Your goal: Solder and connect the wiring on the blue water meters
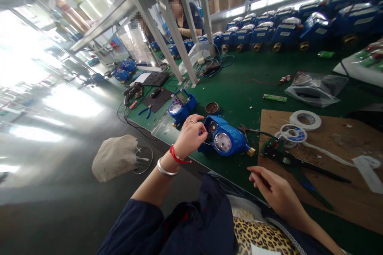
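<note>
My left hand (pixel 190 137) is over the near-left side of a blue water meter (pixel 236 137), at its opened housing. Its fingers are bent and apart, with a gap between thumb and forefinger and nothing visible in them. The meter lies on the green bench with its round dial facing up and a brass pipe end to the right. Close to the bench's front edge, my right hand (pixel 275 189) hovers with loosely bent fingers, apart from the meter and seemingly holding nothing. Another blue meter (pixel 182 105), its display lid raised, stands beyond my left hand.
A small round tin (pixel 212 108) sits behind the meter. On the cardboard (pixel 332 143) at right lie a tape roll (pixel 305 120), a solder spool (pixel 291 133) and green-handled wire strippers (pixel 285 161). Blue pliers (pixel 146 110) lie left. Meters (pixel 287 34) line the back; co-workers sit beyond the posts.
</note>
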